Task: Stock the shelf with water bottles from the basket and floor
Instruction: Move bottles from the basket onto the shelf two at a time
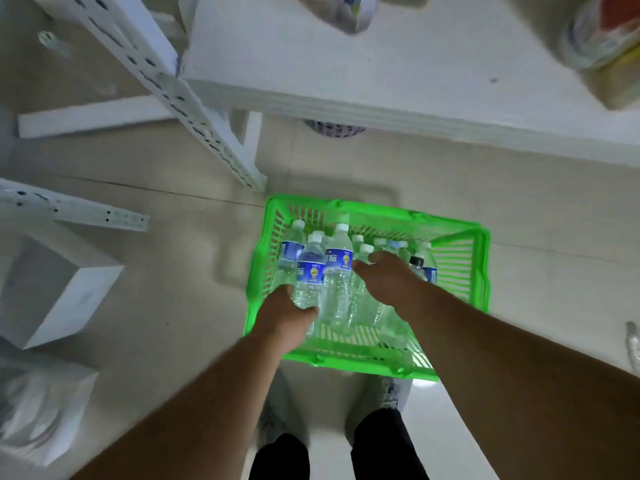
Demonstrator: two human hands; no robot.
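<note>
Both hands down in the green basket [481, 271]. Left hand [287, 315] wrapped round the lower body of a water bottle [310, 275] at basket's left side; right hand [388, 278] spread over the middle bottles [367, 296], grip unclear. Bottles lie w/ caps toward the shelf [381, 71], just beyond basket. One stray bottle [633, 344] on floor, right of basket.

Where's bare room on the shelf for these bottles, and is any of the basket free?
The white shelf is bare across its middle, between the blurred packs at its back edge and the packets at its right end. The green basket is crowded left and centre with water bottles, both hands among them; only its right end is free.
</note>
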